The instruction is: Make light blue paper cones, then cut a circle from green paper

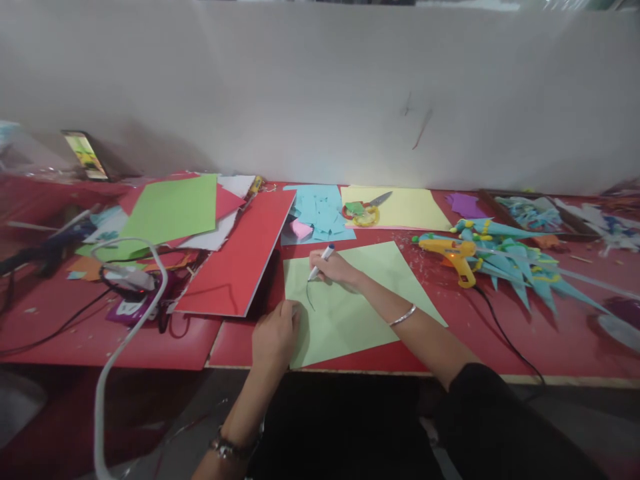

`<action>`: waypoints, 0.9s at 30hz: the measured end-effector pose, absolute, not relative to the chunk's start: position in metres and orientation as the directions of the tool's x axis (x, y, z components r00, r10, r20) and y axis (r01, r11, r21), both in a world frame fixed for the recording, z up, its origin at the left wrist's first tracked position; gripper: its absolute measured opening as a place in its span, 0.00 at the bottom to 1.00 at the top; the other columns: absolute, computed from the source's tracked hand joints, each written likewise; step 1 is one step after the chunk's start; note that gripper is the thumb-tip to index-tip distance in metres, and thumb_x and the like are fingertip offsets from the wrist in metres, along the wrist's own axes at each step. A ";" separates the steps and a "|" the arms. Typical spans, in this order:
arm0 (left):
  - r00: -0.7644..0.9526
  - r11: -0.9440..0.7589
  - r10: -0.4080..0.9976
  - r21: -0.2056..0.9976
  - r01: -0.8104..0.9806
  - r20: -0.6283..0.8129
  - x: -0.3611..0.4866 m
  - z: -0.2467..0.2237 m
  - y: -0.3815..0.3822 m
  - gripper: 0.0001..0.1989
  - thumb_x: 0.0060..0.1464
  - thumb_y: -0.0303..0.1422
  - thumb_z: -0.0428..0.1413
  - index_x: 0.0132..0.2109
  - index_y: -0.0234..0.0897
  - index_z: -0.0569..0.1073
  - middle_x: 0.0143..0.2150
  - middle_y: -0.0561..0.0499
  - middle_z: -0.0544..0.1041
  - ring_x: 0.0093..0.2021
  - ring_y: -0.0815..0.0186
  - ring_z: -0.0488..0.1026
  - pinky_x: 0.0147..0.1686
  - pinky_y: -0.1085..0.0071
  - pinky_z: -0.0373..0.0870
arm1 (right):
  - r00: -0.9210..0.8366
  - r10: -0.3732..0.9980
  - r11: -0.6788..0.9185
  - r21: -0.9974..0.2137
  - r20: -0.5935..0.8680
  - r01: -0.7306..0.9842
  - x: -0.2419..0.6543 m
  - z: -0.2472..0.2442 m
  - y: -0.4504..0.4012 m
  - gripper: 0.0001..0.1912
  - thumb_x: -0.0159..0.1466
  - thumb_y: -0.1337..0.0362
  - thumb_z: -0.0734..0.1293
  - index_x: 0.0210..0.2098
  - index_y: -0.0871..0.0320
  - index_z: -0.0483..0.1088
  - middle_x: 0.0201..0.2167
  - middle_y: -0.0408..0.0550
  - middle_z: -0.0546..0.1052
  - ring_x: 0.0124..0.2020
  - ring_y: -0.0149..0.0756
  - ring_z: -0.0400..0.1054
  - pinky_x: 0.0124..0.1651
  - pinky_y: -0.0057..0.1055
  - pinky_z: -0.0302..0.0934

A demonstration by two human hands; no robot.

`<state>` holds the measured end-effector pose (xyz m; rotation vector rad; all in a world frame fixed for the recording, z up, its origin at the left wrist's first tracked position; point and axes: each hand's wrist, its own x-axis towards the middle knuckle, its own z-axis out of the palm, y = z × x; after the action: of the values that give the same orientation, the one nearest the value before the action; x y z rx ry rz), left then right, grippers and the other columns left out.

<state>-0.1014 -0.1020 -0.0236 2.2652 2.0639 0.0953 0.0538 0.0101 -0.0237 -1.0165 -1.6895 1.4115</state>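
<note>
At the left edge of the pale green sheet (pixel 367 310), left hand (pixel 275 333): my fingers curl loosely; I cannot tell whether they grip or only rest.
Marker (pixel 327 253): slanted, tip at a curved line (pixel 309 295); judged light, rigid, smooth; best held low on the barrel.
Right hand (pixel 336 268): mine, pinching the marker over the sheet.
Sheet: flat on the red tabletop (pixel 230 347) before me; judged light, flexible, easily creased; best taken by bare edges.

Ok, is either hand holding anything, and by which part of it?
The right hand holds a white, dark-ended marker by its barrel; nothing shows held in the left hand.
</note>
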 end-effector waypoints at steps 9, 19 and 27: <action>0.081 -0.078 0.996 0.097 0.992 -0.025 -0.099 -0.020 -0.101 0.12 0.56 0.31 0.43 0.44 0.37 0.67 0.40 0.48 0.75 0.34 0.63 0.72 0.32 0.70 0.62 | -0.244 0.967 0.129 -0.964 0.070 0.235 0.087 -0.026 0.027 0.11 0.58 0.64 0.55 0.21 0.58 0.60 0.12 0.37 0.61 0.14 0.23 0.53 0.17 0.20 0.48; 0.123 -0.128 0.991 0.109 0.986 0.055 -0.102 -0.023 -0.102 0.12 0.56 0.31 0.43 0.43 0.36 0.69 0.38 0.47 0.76 0.33 0.63 0.73 0.31 0.70 0.63 | -0.101 0.991 0.117 -0.950 0.091 0.289 0.116 -0.029 0.023 0.12 0.57 0.62 0.55 0.21 0.59 0.62 0.13 0.37 0.61 0.15 0.23 0.53 0.18 0.20 0.47; 0.158 -0.170 0.984 0.166 0.971 0.081 -0.105 -0.023 -0.101 0.13 0.56 0.31 0.42 0.42 0.36 0.69 0.40 0.48 0.76 0.34 0.64 0.73 0.32 0.71 0.64 | -0.148 0.948 0.319 -0.839 0.282 0.440 0.135 -0.012 -0.014 0.13 0.60 0.61 0.57 0.41 0.57 0.65 0.33 0.47 0.73 0.33 0.32 0.68 0.36 0.29 0.61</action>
<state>-0.1046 -0.1011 -0.0234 2.3326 1.9742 0.2604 0.1352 -0.0137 -0.0118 -1.2519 -1.7412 0.7568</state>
